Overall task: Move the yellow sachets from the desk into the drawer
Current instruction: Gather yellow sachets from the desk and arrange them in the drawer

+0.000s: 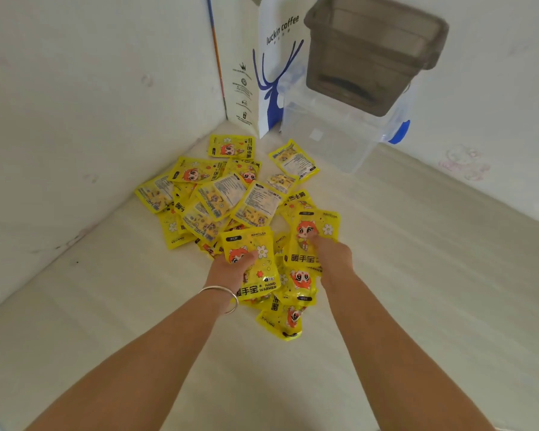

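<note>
Left hand (231,269) gripping upright sachet (255,244), right hand (333,253) gripping another sachet (311,225), long axes vertical.

yellow sachets (227,197): glossy flat packs, red-haired cartoon fronts or printed backs | loose overlapping heap on pale bench (417,275), near corner | two front-up sachets raised at heap's near edge

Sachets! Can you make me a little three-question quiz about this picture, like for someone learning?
1. True or false: each hand holds a sachet.
2. Which wrist wears the bangle: A left, B right?
3. What word follows "luckin" on the bag?

Key:
1. True: the left hand grips one sachet, the right hand another, above the pile.
2. A.
3. Coffee.
</note>
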